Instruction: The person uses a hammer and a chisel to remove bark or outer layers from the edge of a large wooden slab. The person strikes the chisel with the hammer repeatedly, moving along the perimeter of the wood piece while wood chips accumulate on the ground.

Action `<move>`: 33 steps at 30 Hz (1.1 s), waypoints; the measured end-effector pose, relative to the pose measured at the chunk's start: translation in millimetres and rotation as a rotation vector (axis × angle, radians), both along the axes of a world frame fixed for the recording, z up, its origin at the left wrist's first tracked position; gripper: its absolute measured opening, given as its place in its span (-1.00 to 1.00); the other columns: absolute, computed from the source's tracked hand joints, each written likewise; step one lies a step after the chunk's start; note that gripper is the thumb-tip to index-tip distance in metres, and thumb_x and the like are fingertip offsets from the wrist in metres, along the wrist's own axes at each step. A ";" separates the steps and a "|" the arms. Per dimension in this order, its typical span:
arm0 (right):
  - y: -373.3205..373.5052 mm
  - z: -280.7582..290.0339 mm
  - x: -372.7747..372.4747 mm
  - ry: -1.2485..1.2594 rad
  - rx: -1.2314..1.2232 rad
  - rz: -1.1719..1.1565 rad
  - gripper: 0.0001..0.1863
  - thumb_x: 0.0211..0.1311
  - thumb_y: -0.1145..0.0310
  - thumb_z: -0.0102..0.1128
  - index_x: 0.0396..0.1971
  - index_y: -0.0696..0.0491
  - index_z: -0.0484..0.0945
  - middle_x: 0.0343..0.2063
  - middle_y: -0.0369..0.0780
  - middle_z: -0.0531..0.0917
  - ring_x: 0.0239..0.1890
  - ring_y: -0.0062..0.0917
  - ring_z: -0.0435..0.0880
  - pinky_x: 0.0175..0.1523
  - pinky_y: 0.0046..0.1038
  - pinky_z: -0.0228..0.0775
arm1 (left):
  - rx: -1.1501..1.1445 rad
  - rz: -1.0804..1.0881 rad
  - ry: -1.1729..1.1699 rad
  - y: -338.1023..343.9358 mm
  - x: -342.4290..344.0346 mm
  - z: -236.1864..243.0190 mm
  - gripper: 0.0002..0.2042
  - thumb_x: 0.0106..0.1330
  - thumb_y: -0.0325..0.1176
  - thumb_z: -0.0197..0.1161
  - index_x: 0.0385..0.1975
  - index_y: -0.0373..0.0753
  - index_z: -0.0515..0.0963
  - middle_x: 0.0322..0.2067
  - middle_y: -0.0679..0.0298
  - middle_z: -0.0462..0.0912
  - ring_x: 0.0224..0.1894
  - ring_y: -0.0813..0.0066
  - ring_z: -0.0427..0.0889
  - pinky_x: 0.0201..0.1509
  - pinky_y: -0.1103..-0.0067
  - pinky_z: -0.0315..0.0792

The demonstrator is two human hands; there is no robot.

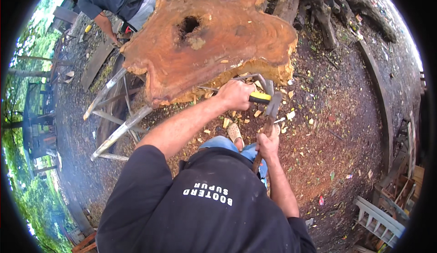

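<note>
My left hand [236, 94] is closed around a chisel [260, 98] with a yellow and black handle, held beside the near edge of a large wooden slab [214, 39]. The chisel's blade end is mostly hidden by the hand and the slab's edge. In my right hand [268, 143] is the wooden handle of a hammer [274, 105], gripped partway along. The hammer's head is up against the butt of the chisel, or very close to it. Rough, pale yellow wood shows along the slab's near side, and a dark hole [189, 24] opens in its top.
Metal stand legs [120, 132] stick out at the left below the slab. Another person [114, 2] bends over at the far left. Wood chips [290, 115] litter the ground. Gnarled logs [327, 7] lie at the far right, and a pale slatted rack [378, 220] at the near right.
</note>
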State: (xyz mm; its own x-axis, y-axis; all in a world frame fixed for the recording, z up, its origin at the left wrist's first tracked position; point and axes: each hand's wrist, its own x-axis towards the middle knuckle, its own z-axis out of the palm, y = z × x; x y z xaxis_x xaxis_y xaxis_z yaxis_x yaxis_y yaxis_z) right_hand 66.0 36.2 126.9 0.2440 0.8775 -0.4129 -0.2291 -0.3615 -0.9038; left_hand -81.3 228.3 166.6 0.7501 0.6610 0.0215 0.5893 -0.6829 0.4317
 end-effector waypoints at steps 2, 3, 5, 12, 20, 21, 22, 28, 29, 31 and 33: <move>0.5 3.3 13.5 0.107 0.040 -0.084 -0.88 0.07 0.58 -0.10 -0.36 0.12 0.34 -0.72 -0.27 0.45 -0.83 -0.61 0.38 -0.74 -0.55 0.27 | 0.002 0.018 0.010 -1.7 -2.3 -2.5 -0.86 -0.02 -0.34 0.27 -0.52 -0.20 0.48 -0.56 0.13 0.64 -0.45 0.03 0.67 -0.34 0.18 0.55; -4.0 -6.2 23.2 0.143 0.087 -0.128 -0.83 0.07 0.63 -0.08 -0.33 0.07 0.32 -0.67 -0.29 0.45 -0.84 -0.63 0.35 -0.76 -0.57 0.25 | 0.003 0.025 0.007 -2.4 -2.8 -2.6 -0.86 -0.01 -0.33 0.26 -0.52 -0.20 0.48 -0.56 0.12 0.64 -0.45 0.03 0.67 -0.33 0.18 0.55; 3.5 12.9 26.4 0.154 0.183 -0.269 -0.84 0.07 0.65 -0.11 -0.35 0.09 0.31 -0.70 -0.27 0.43 -0.83 -0.62 0.35 -0.74 -0.57 0.28 | -0.012 0.038 0.009 -2.1 -2.2 1.0 -0.86 -0.01 -0.33 0.26 -0.51 -0.20 0.48 -0.56 0.12 0.64 -0.45 0.02 0.67 -0.33 0.18 0.55; 0.9 -12.7 4.4 0.041 -0.043 0.029 -0.85 0.07 0.54 0.04 -0.32 0.07 0.38 -0.65 -0.32 0.48 -0.76 -0.64 0.44 -0.68 -0.56 0.31 | -0.045 0.025 0.068 -0.5 -1.2 -4.1 -0.87 -0.01 -0.32 0.24 -0.52 -0.18 0.47 -0.57 0.11 0.63 -0.44 0.01 0.67 -0.34 0.18 0.54; 16.6 21.5 9.2 0.066 0.210 -0.298 -0.89 0.06 0.62 -0.14 -0.42 0.10 0.32 -0.71 -0.29 0.44 -0.80 -0.59 0.40 -0.70 -0.53 0.35 | -0.037 0.073 -0.033 2.1 1.7 7.5 -0.87 0.03 -0.29 0.25 -0.54 -0.17 0.48 -0.59 0.08 0.62 -0.45 0.00 0.67 -0.32 0.17 0.55; 14.0 10.1 8.5 0.039 0.117 -0.053 -0.89 0.08 0.58 -0.11 -0.36 0.11 0.31 -0.71 -0.28 0.45 -0.81 -0.59 0.41 -0.72 -0.53 0.32 | -0.061 0.088 0.045 3.1 4.3 10.0 -0.87 0.01 -0.31 0.24 -0.49 -0.18 0.52 -0.55 0.10 0.66 -0.42 0.04 0.69 -0.29 0.19 0.58; 14.9 5.8 4.6 0.015 0.023 0.197 -0.86 0.10 0.53 -0.07 -0.29 0.12 0.30 -0.71 -0.27 0.46 -0.82 -0.59 0.42 -0.74 -0.54 0.28 | -0.083 0.108 0.125 3.6 3.5 11.1 -0.85 -0.01 -0.33 0.24 -0.44 -0.18 0.57 -0.51 0.11 0.69 -0.40 0.08 0.71 -0.26 0.21 0.60; 24.2 23.0 28.7 0.086 0.080 -0.229 -0.83 0.07 0.57 -0.10 -0.29 0.12 0.32 -0.71 -0.26 0.43 -0.84 -0.59 0.38 -0.77 -0.55 0.26 | -0.063 0.105 0.087 5.8 -5.7 3.8 -0.84 0.00 -0.32 0.23 -0.40 -0.16 0.58 -0.49 0.09 0.70 -0.39 0.06 0.71 -0.25 0.21 0.60; 27.4 24.9 27.6 0.144 0.159 -0.308 -0.82 0.07 0.56 -0.10 -0.28 0.12 0.32 -0.72 -0.26 0.43 -0.83 -0.60 0.39 -0.76 -0.54 0.27 | -0.065 0.108 0.087 5.3 -5.4 3.5 -0.84 0.00 -0.32 0.23 -0.40 -0.16 0.58 -0.49 0.09 0.70 -0.39 0.06 0.71 -0.25 0.21 0.60; 25.2 16.7 22.0 0.109 0.207 -0.271 -0.83 0.07 0.55 -0.08 -0.28 0.12 0.34 -0.72 -0.25 0.43 -0.82 -0.61 0.38 -0.74 -0.53 0.30 | -0.097 0.111 0.097 4.8 -1.1 3.9 -0.84 0.01 -0.32 0.22 -0.39 -0.16 0.58 -0.49 0.07 0.69 -0.38 0.05 0.71 -0.24 0.20 0.60; 20.4 14.8 0.9 -0.064 0.026 -0.028 -0.87 0.06 0.55 -0.02 -0.34 0.10 0.37 -0.68 -0.29 0.47 -0.80 -0.63 0.40 -0.69 -0.55 0.33 | -0.052 0.107 0.036 3.0 -1.9 -1.2 -0.87 0.02 -0.30 0.24 -0.46 -0.17 0.55 -0.53 0.08 0.67 -0.41 0.03 0.69 -0.29 0.20 0.58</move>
State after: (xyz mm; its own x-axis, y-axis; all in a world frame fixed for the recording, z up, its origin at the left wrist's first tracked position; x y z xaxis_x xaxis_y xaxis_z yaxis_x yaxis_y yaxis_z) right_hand 66.9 56.6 141.7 0.2940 0.8802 -0.3727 -0.1801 -0.3320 -0.9259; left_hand -83.3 231.3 165.3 0.6749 0.7368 -0.0411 0.6736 -0.5923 0.4422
